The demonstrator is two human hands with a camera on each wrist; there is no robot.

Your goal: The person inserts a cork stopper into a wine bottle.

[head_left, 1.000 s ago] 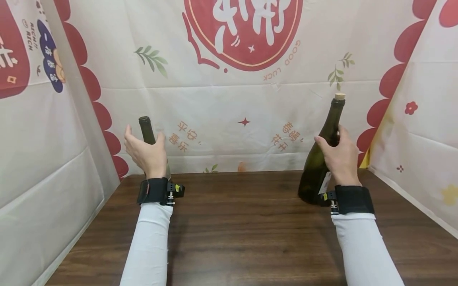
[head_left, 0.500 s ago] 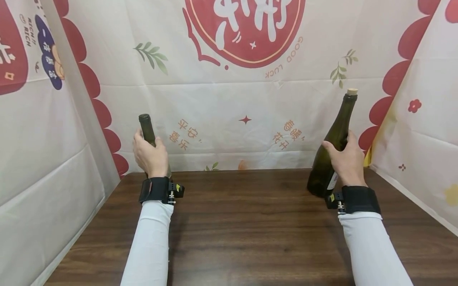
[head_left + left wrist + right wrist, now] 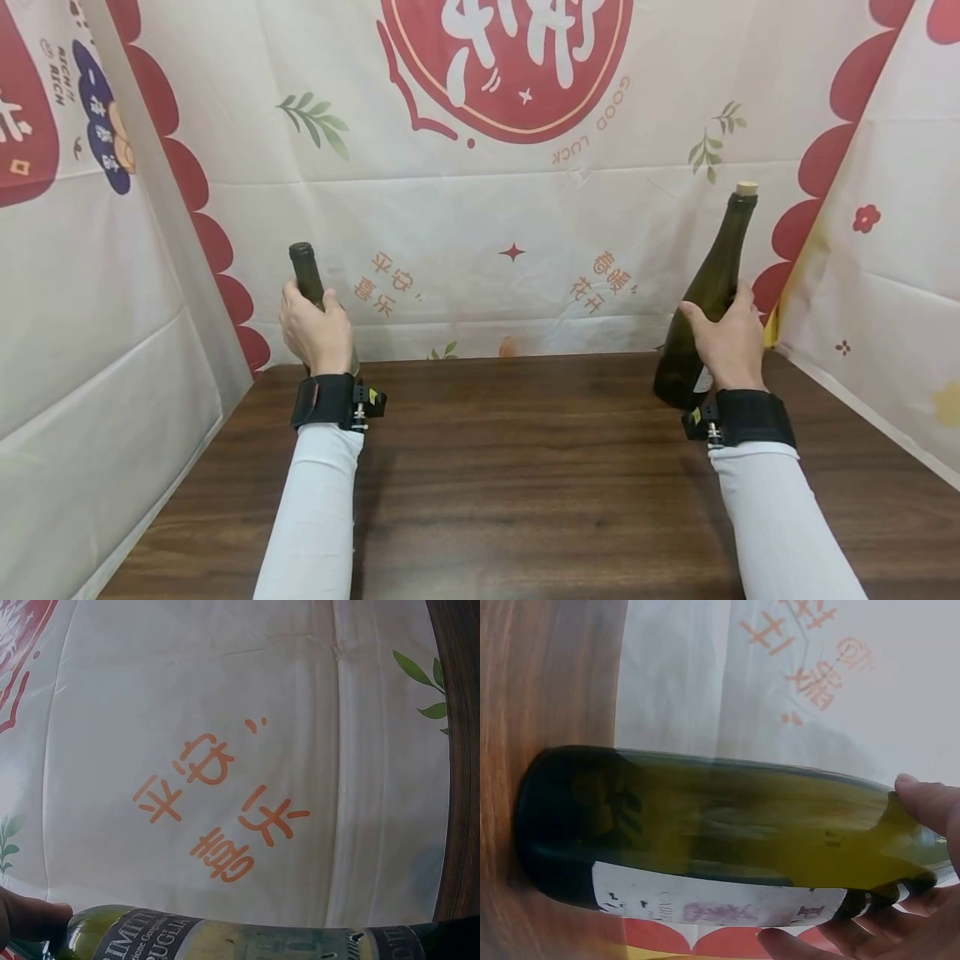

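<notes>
My left hand [image 3: 318, 333] grips a dark green wine bottle [image 3: 305, 267] just below its neck, at the back left of the table. The mouth of this bottle shows no cork, and most of its body is hidden behind the hand. In the left wrist view, the bottle [image 3: 262, 943] carries a dark and pale label, with the thumb [image 3: 34, 916] by its shoulder. At the back right, my right hand [image 3: 729, 342] holds a second green wine bottle [image 3: 716, 275] round its shoulder. A cork [image 3: 746, 189] tops it. The right wrist view shows its white label [image 3: 720, 896] and its base close to the tabletop.
Brown wood-grain table [image 3: 517, 467] stretches between and in front of both arms. A printed cloth [image 3: 480, 217] hangs right behind the bottles, and further cloths [image 3: 885, 317] close off both sides.
My left hand's fingers have closed round the left bottle, which has stayed in place. My right hand has moved the corked bottle to the right and slightly back.
</notes>
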